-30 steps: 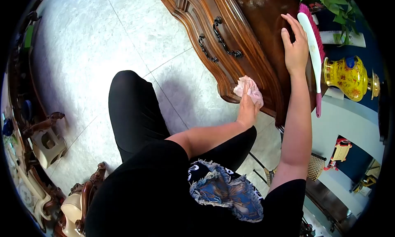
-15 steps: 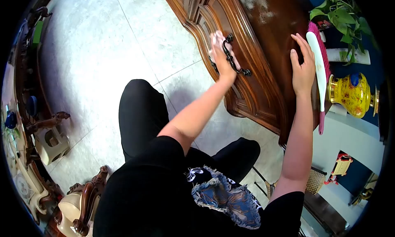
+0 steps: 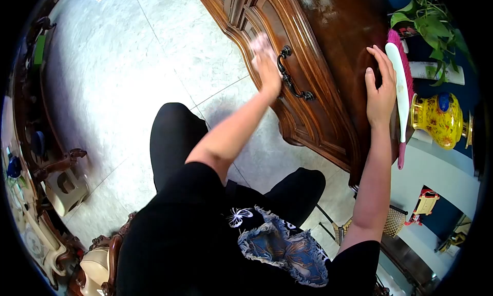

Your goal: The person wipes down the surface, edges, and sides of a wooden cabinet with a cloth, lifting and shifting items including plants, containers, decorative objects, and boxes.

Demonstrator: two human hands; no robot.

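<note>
In the head view, the left hand (image 3: 269,71) near twelve o'clock holds a pink cloth (image 3: 261,42) to the cabinet's (image 3: 336,108) drawer front, blurred fingers closed over it, at ten o'clock from a black handle (image 3: 288,82), while the right hand (image 3: 381,94), at two o'clock, rests atop, thumb spread from its close-set fingers, beside a brush (image 3: 403,98).

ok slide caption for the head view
Left hand holding a crumpled pale-pink cloth against a glossy brown wooden cabinet, right hand beside a pink-bristled white brush.

Super glossy wood cabinet (image 3: 343,57) under the right hand (image 3: 381,98), smooth plasticky brush back (image 3: 402,93) beside it, shiny metal-looking pull (image 3: 288,84) near the left hand (image 3: 268,75).
</note>
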